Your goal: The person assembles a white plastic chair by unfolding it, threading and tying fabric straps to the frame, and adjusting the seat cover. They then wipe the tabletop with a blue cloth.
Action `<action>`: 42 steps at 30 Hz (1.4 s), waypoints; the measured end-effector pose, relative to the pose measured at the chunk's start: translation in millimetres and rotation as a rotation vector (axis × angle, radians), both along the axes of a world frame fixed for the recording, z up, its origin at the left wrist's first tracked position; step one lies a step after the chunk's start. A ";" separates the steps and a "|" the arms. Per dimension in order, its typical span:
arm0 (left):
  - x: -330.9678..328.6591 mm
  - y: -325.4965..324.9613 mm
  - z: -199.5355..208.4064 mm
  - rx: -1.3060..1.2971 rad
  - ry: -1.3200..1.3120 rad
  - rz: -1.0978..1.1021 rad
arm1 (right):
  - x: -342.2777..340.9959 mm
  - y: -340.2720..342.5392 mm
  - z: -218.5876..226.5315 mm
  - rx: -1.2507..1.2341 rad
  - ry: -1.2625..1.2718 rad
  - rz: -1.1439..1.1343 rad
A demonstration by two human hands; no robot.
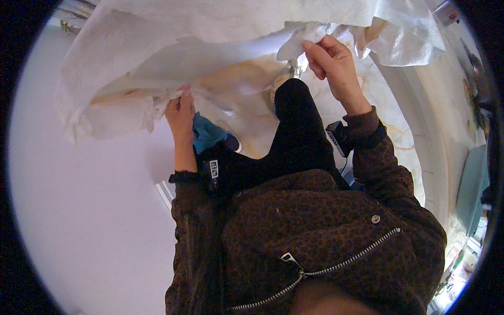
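One leopard-print jacket [294,215] sits nearest; beyond black trousers [300,123] hangs one thin white fabric sheet [210,21], wrinkled, ragged-edged. Left hand [181,110] and right hand [336,65] both pinch its near edge, fingers [317,52] closed.

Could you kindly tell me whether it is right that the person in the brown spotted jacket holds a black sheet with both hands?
Not quite: the sheet is white, not black, as the head view shows. The left hand and right hand both hold it, and the jacket is brown and spotted.
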State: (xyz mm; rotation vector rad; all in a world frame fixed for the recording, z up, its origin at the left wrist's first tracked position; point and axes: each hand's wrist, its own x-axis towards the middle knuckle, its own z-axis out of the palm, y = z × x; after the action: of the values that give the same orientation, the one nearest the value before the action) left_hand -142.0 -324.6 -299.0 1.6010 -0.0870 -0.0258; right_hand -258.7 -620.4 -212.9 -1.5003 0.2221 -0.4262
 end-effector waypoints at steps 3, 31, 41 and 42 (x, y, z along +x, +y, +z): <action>3.1 -15.9 14.4 0.250 -0.096 -0.054 | 5.9 5.6 9.7 -0.004 -0.022 0.024; -30.5 -135.8 86.9 -0.002 0.062 -0.179 | 15.9 1.8 7.1 0.100 -0.053 0.164; -36.6 -133.0 94.9 -0.170 0.030 -0.382 | 1.3 3.6 17.1 -0.045 0.077 0.211; -38.0 -133.3 94.8 -0.191 0.012 -0.400 | -0.1 3.3 19.4 -0.055 0.106 0.207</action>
State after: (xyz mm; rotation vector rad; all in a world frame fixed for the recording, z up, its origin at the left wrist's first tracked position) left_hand -180.0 -457.9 -204.2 1.3712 -0.3884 -0.3283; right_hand -258.8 -617.1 -193.5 -1.5840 0.1372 -0.1890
